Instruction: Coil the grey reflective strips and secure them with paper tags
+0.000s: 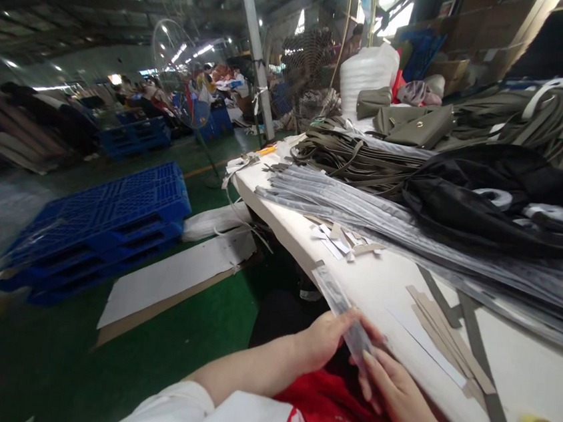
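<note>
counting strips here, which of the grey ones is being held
The grey strip held in the left hand and right hand; the other grey strips lie heaped on the white table.

Held strip (334,296) grey; tabletop (379,285) white; pallets (121,204) blue (grid-patterned); floor (195,313) green.

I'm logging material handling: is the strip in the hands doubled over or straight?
Straight, where visible: the grey strip shows no bend beyond the left hand. Cannot tell beneath the right hand.

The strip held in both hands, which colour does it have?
Grey; the strip shows in the head view.
</note>
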A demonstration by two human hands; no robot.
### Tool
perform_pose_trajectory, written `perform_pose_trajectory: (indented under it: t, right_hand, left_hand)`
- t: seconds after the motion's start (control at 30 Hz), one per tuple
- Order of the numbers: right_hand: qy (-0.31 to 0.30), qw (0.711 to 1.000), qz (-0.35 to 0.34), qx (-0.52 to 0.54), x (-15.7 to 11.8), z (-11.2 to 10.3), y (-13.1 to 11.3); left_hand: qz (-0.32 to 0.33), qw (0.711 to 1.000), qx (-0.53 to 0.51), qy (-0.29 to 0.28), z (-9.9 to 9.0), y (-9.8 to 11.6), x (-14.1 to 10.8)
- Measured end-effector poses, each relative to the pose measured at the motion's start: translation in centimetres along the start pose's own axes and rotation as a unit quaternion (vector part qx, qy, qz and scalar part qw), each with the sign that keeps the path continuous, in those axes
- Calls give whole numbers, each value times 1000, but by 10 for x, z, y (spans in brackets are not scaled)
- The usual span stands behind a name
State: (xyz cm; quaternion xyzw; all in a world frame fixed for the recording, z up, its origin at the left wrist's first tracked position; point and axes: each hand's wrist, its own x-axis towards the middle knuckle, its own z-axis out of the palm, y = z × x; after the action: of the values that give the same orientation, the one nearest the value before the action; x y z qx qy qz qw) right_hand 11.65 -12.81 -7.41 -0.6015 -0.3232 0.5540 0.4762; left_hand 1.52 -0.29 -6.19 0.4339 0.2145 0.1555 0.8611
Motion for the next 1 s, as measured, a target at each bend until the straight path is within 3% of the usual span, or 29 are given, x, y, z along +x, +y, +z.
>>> perform_pose_trajectory:
  t: [0.1,0.17,0.37,0.47,0.53,0.6,0.67,0.77,0.83,0.9,1.0]
  right_hand:
    - [12,1000,-14,-6,2,5,1]
    - [7,1000,-11,2,2,8,-1]
    - [51,997,-18,58,4,15,-1]
    - [43,995,11,88,1,7,5]
    - [24,996,31,79,-4,-3,10]
    - [-6,998,44,33,-11,-15,15]
    - [-39,998,46,-29,-16,-24,18]
    - [-68,992,33,-105,-19,-33,19]
    - [-80,987,23,-139,-20,-34,17]
    - [-86,983,17,-159,-21,-34,11]
    - [-94,979,14,-183,-25,-34,2]
  left_hand:
    - [60,996,-7,70,3,7,0]
    - [74,995,-1,72,6,10,-2]
    - [25,995,70,-60,14,-15,-9]
    - [18,992,89,-89,-1,-13,-4]
    - [4,992,92,-86,-20,4,2]
    - [7,990,135,-43,-41,29,9]
    - [-20,962,259,-80,-57,52,14]
    - [-140,859,430,-238,-64,67,16]
    - [-221,795,465,-322,-60,66,15]
    - [-264,772,463,-346,-55,63,13]
    - [-271,781,460,-325,-55,62,12]
